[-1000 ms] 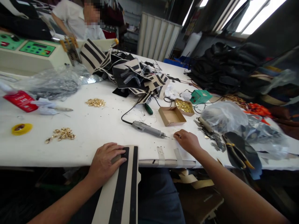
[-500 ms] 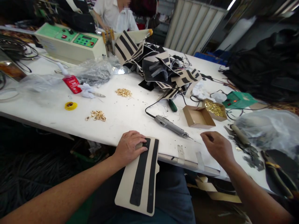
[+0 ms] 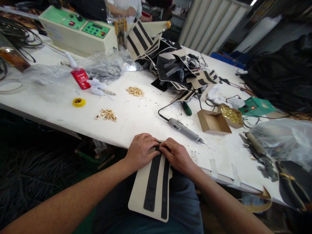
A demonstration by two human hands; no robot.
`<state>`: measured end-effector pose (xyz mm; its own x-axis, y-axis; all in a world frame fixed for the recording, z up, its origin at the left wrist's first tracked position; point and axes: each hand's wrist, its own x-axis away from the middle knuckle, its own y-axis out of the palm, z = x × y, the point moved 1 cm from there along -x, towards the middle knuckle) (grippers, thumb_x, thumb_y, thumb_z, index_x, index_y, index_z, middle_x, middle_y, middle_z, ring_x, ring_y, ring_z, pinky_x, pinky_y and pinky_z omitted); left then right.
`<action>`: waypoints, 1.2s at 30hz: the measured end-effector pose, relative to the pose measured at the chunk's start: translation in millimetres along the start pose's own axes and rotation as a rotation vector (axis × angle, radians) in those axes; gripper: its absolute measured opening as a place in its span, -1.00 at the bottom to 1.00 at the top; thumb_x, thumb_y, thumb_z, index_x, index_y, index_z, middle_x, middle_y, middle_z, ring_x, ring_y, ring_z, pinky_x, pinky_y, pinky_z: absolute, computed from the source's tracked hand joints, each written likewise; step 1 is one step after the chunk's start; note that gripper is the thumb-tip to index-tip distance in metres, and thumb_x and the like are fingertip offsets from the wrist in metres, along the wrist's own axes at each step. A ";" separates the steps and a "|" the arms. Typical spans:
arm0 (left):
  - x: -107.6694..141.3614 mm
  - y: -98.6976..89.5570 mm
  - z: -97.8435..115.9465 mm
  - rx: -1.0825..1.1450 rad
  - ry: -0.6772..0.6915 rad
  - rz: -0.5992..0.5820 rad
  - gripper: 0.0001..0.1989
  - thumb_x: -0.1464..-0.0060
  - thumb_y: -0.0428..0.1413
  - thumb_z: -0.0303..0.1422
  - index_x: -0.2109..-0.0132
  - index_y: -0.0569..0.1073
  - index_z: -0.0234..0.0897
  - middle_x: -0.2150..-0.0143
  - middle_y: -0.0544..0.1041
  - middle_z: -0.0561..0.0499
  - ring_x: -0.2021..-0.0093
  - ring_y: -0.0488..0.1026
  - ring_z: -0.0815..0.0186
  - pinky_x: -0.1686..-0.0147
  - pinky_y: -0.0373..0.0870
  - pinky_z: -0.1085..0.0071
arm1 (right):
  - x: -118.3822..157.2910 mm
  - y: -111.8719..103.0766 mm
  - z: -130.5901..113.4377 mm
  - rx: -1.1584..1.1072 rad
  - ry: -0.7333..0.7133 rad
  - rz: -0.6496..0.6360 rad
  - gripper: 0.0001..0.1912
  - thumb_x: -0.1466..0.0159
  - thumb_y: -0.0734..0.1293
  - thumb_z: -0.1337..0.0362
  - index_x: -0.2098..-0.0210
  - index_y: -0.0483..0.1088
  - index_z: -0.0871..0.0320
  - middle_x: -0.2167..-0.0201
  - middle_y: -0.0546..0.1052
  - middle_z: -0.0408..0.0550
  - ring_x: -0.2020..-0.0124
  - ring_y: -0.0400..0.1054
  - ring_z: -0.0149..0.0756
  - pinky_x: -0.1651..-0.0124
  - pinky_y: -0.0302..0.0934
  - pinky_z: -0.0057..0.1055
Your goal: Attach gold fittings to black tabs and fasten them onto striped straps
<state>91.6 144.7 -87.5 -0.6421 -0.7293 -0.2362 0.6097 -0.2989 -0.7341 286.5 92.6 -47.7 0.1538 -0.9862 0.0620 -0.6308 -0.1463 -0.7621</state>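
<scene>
A flat beige panel with black strips [image 3: 142, 191] lies across my lap, its far end against the table edge. My left hand [image 3: 142, 149] grips that far end, fingers over the top and thumb on the surface. Right beside it, my right hand [image 3: 176, 154] is closed in a pinch over the top of a black strip. Whatever sits between those fingertips is hidden. On the table beyond, a grey electric screwdriver [image 3: 185, 130] lies with its bit pointing right. Tiny gold pieces [image 3: 216, 140] are scattered near the bit.
Gold clasps [image 3: 107, 114] and small gold parts [image 3: 135, 91] form piles. An open cardboard box [image 3: 214, 122], a red bottle [image 3: 80, 78], yellow tape [image 3: 78, 102] and pliers [image 3: 291, 187] lie around. Striped panels [image 3: 170, 65] are heaped behind. A person [image 3: 126, 9] is beyond the machine [image 3: 80, 32].
My right hand has moved left from above the table to the panel's far end, next to my left hand. The left hand keeps its hold. The camera view has shifted slightly.
</scene>
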 end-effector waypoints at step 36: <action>1.6 0.5 -2.5 0.005 0.010 0.022 -0.74 -0.21 0.30 -0.21 -0.03 0.63 -0.11 -0.12 0.66 0.02 -0.23 0.41 0.04 -0.22 0.27 0.00 | -12.2 -10.2 -2.1 -0.198 0.254 -0.124 -0.77 -0.35 0.31 0.16 0.33 0.57 0.11 0.47 0.56 -0.17 0.41 0.40 -0.33 0.32 0.23 -0.42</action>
<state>89.8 144.9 -89.8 -0.6334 -0.7294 -0.2584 0.6258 -0.2864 -0.7255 289.5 106.0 -39.3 0.0599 -0.9442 0.3239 -0.7583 -0.2541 -0.6004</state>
